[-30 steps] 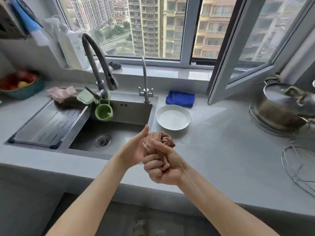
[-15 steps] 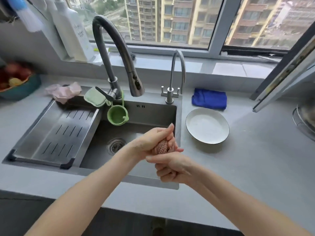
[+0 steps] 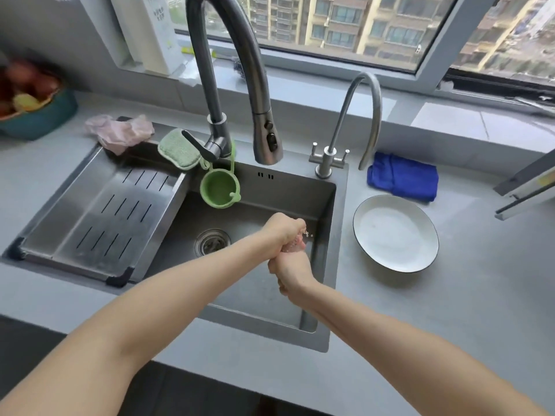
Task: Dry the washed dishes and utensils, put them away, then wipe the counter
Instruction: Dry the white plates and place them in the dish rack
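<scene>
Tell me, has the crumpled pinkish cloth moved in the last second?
Yes. The crumpled pinkish cloth went from over the grey counter beside the steel sink to over its basin, right of the drain.

Both bare forearms reach forward and converge, the left hand (image 3: 283, 232) fisted on top and the right hand (image 3: 290, 273) fisted just beneath it, touching, both clenched round one small wad of cloth (image 3: 295, 246).
</scene>
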Tool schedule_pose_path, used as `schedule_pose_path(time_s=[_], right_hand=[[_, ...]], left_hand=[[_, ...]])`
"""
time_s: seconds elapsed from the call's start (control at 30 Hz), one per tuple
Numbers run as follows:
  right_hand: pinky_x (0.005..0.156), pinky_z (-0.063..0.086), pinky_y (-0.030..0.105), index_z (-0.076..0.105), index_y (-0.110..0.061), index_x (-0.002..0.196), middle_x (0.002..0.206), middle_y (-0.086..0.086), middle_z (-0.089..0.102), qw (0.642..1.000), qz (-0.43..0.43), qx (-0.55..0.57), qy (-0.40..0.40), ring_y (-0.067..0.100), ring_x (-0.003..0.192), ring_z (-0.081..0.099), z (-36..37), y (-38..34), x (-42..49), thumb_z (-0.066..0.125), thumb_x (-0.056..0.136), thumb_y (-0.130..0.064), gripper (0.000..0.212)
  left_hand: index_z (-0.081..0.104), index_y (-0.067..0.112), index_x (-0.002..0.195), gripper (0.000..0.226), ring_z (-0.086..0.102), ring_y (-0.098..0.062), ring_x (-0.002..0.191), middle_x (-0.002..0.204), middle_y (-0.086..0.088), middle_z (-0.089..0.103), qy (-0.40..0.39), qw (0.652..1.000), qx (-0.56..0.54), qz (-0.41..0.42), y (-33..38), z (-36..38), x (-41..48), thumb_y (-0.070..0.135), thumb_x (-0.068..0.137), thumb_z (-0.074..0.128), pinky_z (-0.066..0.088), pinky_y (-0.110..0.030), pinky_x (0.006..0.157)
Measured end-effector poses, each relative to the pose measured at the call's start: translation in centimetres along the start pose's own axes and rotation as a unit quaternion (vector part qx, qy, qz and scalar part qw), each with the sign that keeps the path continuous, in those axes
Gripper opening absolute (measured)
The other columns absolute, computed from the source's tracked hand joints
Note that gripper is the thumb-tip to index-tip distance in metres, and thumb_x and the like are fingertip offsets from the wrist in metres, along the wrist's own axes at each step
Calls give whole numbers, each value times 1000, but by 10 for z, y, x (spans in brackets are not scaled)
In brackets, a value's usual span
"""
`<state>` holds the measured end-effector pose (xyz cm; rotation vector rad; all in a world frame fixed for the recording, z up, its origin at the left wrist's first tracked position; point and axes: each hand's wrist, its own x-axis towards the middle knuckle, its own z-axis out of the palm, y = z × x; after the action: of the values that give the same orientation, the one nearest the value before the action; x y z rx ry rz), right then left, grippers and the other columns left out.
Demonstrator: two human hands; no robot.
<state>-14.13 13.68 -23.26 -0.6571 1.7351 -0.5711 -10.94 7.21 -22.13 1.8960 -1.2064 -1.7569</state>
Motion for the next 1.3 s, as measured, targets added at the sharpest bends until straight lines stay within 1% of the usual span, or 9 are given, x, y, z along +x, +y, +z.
schedule_pose_path(time_s=[0.27,0.4,0.53,0.67,0.8,0.9,1.03,1.2,1.3], right_hand=[[36,13,14,21,-20,63,46,-4,19,969,137,88,-184,8,34,16,-34,-4,4,42,81,8,39],[29,18,12,39,-16,60,46,-6,26,892,198,221,-342,3,32,24,-63,-11,-1,51,84,0,31],[38,43,18,54,-8,86,67,9,55,867,176,291,-364,13,50,55,-88,-18,-18,64,76,-18,18],[60,59,33,61,-1,103,92,22,63,887,139,302,-320,30,77,68,-123,-11,-22,62,83,-37,41],[67,53,34,64,-11,101,82,8,67,986,-65,0,-156,23,69,65,-148,10,-24,50,97,-37,30],[56,46,33,57,-11,70,54,0,56,978,-185,-94,9,20,46,52,-169,25,-31,53,91,-27,26],[65,46,24,66,-15,67,78,0,67,943,-233,-133,197,18,74,62,-219,49,-37,61,87,-28,25],[42,39,26,63,-8,79,58,-3,59,944,-184,86,260,14,42,49,-270,67,-52,59,91,-7,13],[45,42,29,63,-6,83,65,4,61,936,-168,122,283,17,49,53,-294,76,-56,59,92,-7,10]], left_hand=[[47,10,59,38,52,-17,53,52,-3,50,-108,991,-37,-73,13,0,1,19,96,49,49,-23,52],[52,11,65,39,59,-16,69,68,-6,62,-291,947,-92,-104,26,-12,-5,36,95,52,52,-26,74],[63,10,92,35,56,-25,94,100,-14,63,-341,936,-85,-15,31,-20,-13,44,89,55,47,-32,82],[56,1,115,34,54,-29,100,111,-20,56,-360,928,-53,76,24,-24,-15,24,90,57,45,-37,85],[58,2,119,25,63,-24,98,109,-15,65,-276,958,-50,66,26,-4,-18,7,94,52,52,-37,90],[59,3,110,18,65,-28,91,103,-16,65,-214,975,-40,44,30,22,-13,11,95,53,55,-38,85],[52,6,109,23,61,-25,78,94,-15,56,-141,987,81,18,28,72,4,24,95,53,56,-34,71],[55,-2,116,32,63,-27,69,97,-19,61,-114,992,53,-33,15,133,25,16,89,58,58,-31,61],[53,-2,119,35,64,-35,85,107,-16,60,-72,995,-52,-44,13,148,33,-9,84,54,59,-39,59]])
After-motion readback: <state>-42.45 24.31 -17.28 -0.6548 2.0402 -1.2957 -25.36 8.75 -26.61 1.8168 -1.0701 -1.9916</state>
